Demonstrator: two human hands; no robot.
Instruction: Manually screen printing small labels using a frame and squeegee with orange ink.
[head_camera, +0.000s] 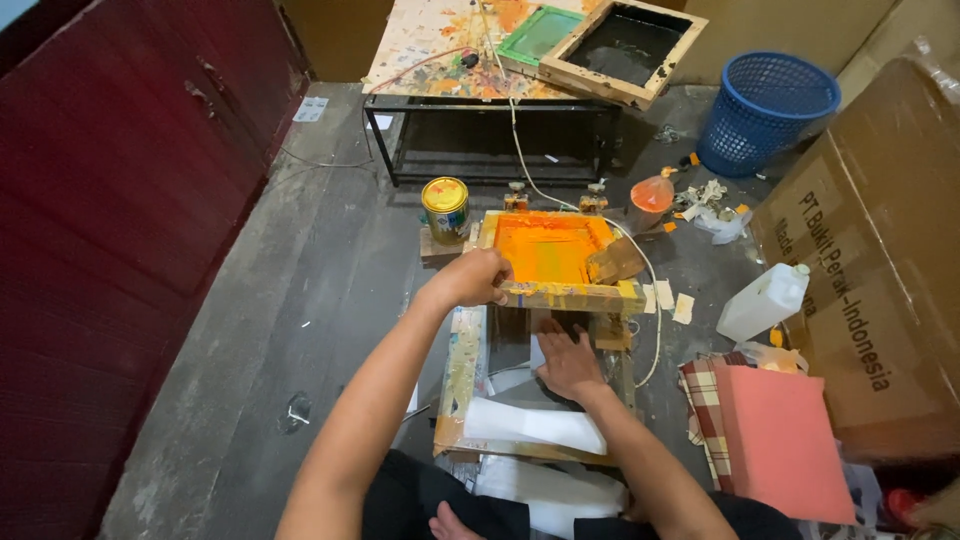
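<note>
A wooden printing frame (552, 255) coated inside with orange ink sits raised at its near edge over a low board (470, 380) on the floor, directly in front of the seated person. The left hand (475, 278) curls shut around the frame's near left corner. The right hand (568, 362) lies flat and open, fingers spread, under the frame on the board, touching a white sheet (530, 425) that lies there. A brown squeegee (613, 262) rests inside the frame at its right side.

Just left of the frame stands a round tin (446, 208) with a yellow label and a gold lid. Behind the frame to the right lies an orange plastic bag (652, 194) among paper scraps. To the right, a white plastic jug (765, 301) lies tilted on the floor, near a large brown cardboard box (880, 270) with dark lettering printed down its side. In front of that box rests a pink foam slab (785, 440) on a checked cloth (705, 395). A blue mesh basket (765, 110) stands farther back on the right.

At the back, a black metal-framed surface (430, 50) with a paint-spattered top carries a green screen (540, 35) and a dark-meshed wooden frame (625, 45). A pale cord (520, 150) runs down from it towards the orange frame. The floor (250, 330) is worn grey boards, and a dark red panelled wall (110, 200) closes the left side.
</note>
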